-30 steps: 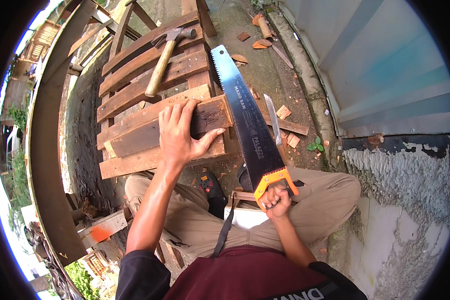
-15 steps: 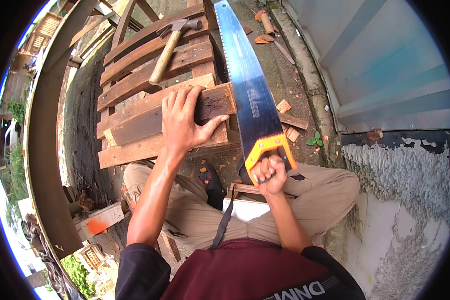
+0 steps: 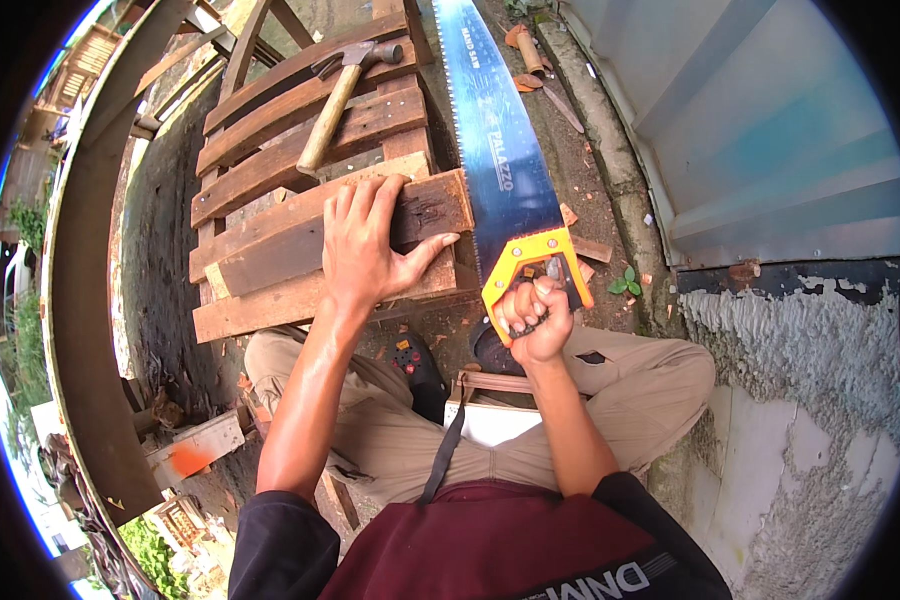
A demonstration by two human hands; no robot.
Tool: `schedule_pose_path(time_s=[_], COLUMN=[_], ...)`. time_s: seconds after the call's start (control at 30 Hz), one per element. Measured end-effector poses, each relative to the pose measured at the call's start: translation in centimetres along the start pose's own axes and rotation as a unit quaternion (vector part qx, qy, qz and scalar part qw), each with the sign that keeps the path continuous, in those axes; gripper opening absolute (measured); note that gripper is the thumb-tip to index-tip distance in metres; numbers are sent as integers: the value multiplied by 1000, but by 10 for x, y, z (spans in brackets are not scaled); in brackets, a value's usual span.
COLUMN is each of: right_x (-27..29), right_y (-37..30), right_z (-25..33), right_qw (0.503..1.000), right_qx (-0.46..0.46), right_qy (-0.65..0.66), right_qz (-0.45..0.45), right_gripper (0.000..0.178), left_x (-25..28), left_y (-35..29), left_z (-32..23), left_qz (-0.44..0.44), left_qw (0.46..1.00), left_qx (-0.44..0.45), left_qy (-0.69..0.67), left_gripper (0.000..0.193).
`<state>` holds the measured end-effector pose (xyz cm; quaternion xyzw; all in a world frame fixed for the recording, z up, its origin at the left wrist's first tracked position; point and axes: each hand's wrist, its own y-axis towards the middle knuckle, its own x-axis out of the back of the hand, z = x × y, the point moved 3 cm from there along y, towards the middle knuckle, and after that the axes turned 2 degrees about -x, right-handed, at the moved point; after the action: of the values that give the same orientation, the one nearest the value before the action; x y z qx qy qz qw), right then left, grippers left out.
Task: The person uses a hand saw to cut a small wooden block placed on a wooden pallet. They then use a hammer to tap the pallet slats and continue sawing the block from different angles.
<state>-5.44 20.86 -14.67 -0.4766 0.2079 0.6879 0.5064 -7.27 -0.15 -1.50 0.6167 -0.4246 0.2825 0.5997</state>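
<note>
My right hand [image 3: 536, 318] is wrapped round the yellow and black handle of a hand saw [image 3: 498, 150]. Its long blue blade points away from me, with the toothed edge on the left, beside the right end of a dark wooden board [image 3: 432, 208]. Whether the teeth touch the wood I cannot tell. My left hand [image 3: 368, 238] presses on that board, fingers over its far side and thumb stretched along the near side. The board lies across a slatted wooden bench [image 3: 220, 322]. Farther up the slats rests a claw hammer [image 3: 332, 112] with a wooden handle.
Wood offcuts [image 3: 592, 248] and chips litter the ground right of the saw. A grey metal sheet [image 3: 750, 130] and a rough plastered wall [image 3: 800, 370] stand along the right. On the left runs a long timber beam [image 3: 95, 270]. My shoes and bent knees are below the bench.
The saw and my right hand have moved a little away from me, up along the board's right end. My left hand stays on the board.
</note>
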Motion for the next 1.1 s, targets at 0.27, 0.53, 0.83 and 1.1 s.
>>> schedule_pose_path(time_s=[0.27,0.53,0.83,1.1], right_x=[69,21,24,73], right_y=[-142,-47,-50,-120], right_z=[-6,-6,5,-11], right_qw=[998,1000,999,999], right_qx=[-39,-17,-43,-47], right_qy=[-43,14,22,-1], right_qz=[-35,0,13,-2], right_gripper=[32,29,28,28], left_x=[-1,-2,1,1], left_y=[-2,-2,-5,-6], left_z=[-1,1,-1,0], left_qz=[1,6,-8,14], left_qw=[1000,1000,1000,1000], left_qx=[-8,2,-12,-1], left_qy=[1,20,16,13], left_gripper=[82,81,80,81])
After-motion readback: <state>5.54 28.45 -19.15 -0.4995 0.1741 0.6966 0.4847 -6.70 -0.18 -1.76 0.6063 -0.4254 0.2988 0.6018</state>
